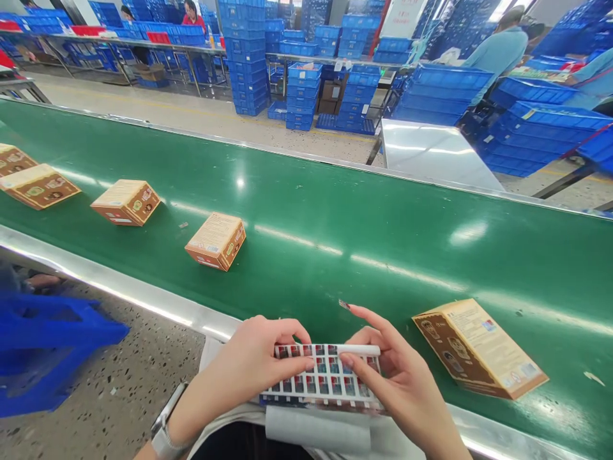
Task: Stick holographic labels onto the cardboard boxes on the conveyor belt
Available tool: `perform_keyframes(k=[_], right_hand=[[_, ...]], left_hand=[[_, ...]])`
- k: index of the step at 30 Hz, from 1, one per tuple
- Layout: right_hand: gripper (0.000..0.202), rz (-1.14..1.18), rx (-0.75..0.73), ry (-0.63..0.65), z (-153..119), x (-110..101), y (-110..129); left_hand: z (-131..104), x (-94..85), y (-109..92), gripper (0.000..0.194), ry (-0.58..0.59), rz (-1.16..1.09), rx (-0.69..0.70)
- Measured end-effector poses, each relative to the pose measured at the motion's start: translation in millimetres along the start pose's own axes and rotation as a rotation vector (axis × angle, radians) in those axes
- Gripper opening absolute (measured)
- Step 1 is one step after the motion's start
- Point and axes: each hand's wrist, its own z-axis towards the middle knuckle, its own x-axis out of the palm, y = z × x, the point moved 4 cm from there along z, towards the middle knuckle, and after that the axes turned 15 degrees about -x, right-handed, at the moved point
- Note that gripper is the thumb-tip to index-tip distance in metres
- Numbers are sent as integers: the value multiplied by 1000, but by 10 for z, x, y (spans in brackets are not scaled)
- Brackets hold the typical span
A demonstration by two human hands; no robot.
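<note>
A sheet of small dark, red and blue stickers in rows on white backing lies at the near edge of the conveyor, its top edge curled. My left hand is closed on the sheet's left part, thumb on its face. My right hand pinches the right part between thumb and fingers. Its index finger is stretched away, with a small shiny sticker at the tip. Below the sheet hangs a curled white strip. Nearest my right hand, a brown and cream carton rests tilted on the belt.
The green conveyor belt crosses in front of me with a metal rim. Further cartons stand to the left. A blurred blue bin is at lower left. Beyond are stacked blue crates, a steel table and people at work.
</note>
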Motion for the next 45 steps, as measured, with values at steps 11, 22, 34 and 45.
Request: perform_keyframes(k=[11, 22, 34, 45], right_hand=[[43, -10, -45, 37, -2, -37, 30], [48, -63, -71, 37, -10, -72, -35], [47, 113, -53, -91, 702, -148, -137], [51, 289, -30, -109, 1282, 384, -171]], left_hand=[[9, 26, 0, 20, 3, -47, 11], [15, 68, -19, 16, -23, -40, 92], [-24, -576, 274, 14, -491, 91, 347], [145, -240, 225, 13, -340, 162, 376]])
